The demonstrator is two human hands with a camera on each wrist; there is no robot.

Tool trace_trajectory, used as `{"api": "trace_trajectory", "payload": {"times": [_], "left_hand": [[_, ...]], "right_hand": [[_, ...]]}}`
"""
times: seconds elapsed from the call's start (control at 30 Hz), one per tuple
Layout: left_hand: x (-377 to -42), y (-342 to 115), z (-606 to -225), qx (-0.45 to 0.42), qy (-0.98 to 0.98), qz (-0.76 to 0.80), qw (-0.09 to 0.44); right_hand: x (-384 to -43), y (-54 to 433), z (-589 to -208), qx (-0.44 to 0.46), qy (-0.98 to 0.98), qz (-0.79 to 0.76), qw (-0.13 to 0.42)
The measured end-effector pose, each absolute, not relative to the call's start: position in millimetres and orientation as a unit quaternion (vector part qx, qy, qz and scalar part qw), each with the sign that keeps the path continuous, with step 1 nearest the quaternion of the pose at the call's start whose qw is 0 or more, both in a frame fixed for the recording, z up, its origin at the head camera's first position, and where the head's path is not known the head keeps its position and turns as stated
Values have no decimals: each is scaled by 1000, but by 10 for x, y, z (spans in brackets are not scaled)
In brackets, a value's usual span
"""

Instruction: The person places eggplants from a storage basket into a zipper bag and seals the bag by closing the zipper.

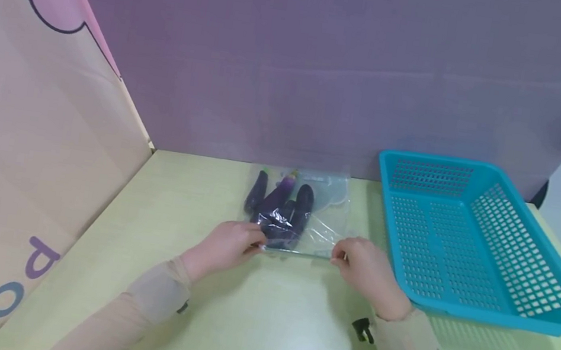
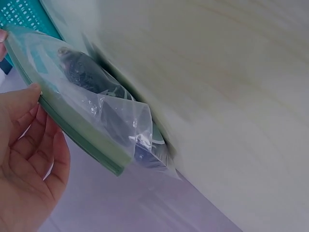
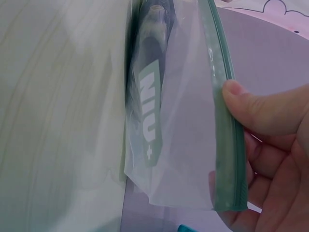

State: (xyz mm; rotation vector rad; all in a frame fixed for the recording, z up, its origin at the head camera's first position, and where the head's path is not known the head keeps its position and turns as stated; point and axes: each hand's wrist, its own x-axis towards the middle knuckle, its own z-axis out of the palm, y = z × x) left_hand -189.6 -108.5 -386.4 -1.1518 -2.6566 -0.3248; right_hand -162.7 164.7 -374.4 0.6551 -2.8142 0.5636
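A clear zip bag point(image 1: 328, 217) with several dark purple eggplants point(image 1: 303, 205) inside lies at the back of the table. My left hand point(image 1: 230, 245) pinches the near left part of its green zip edge point(image 2: 72, 128) between thumb and fingers. Toward the other end of that edge, my right hand point(image 1: 366, 271) pinches the zip strip point(image 3: 227, 106), thumb on one face and fingers behind. In the right wrist view the bag's mouth edge is raised off the table, and a printed label point(image 3: 150, 113) shows on its side.
A blue plastic basket point(image 1: 494, 316) with perforated walls stands on the table point(image 1: 248, 326) to the right of the bag. A purple backdrop point(image 1: 299, 82) rises behind the table, and a printed panel point(image 1: 22, 133) stands along the left side.
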Motion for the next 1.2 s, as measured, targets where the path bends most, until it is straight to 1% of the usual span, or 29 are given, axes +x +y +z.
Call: {"api": "trace_trajectory", "payload": {"times": [0.1,0.5,0.83,1.2], "left_hand": [[-1897,-1103,-3863,-397,-904,-109,115],[-1899,-1192,-3840,-392,-909,-102,92],[-1910,-1233,-3852,-398,-907,-92,99],[-1925,-1336,-3883,-384,-914,-99,90]], "right_hand": [[-1628,1649,-3746,224,-951,190,97],[-1625,1645,-3729,230,-951,192,80],[-1626,1649,-3729,232,-952,188,74],[-1619,1650,-3720,233,-951,191,65]]}}
